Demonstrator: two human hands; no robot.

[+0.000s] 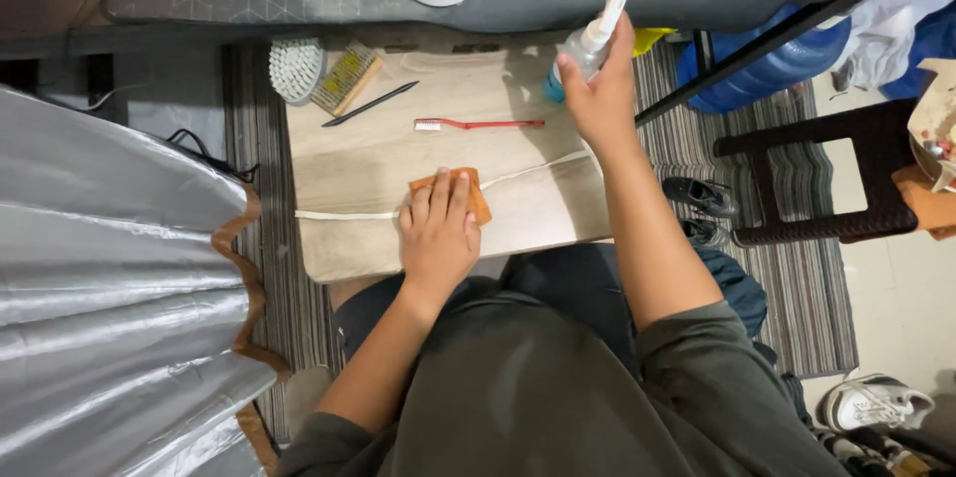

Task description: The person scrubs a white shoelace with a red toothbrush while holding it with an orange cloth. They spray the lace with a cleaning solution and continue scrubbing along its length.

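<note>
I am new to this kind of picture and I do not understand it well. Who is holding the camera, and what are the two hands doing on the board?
There is no machine here. A person wears one camera on the head, so you look down at their own arms and lap. The left hand lies flat on a small orange cloth, pressing it onto a pale wooden board. The right hand holds a clear spray bottle with a white nozzle, raised at the board's far right corner. On the board also lie a red toothbrush, a thin dark tool, a white lace or cord running across it, and at the far left corner a white brush and a wire brush. A striped rug lies underneath.
</note>
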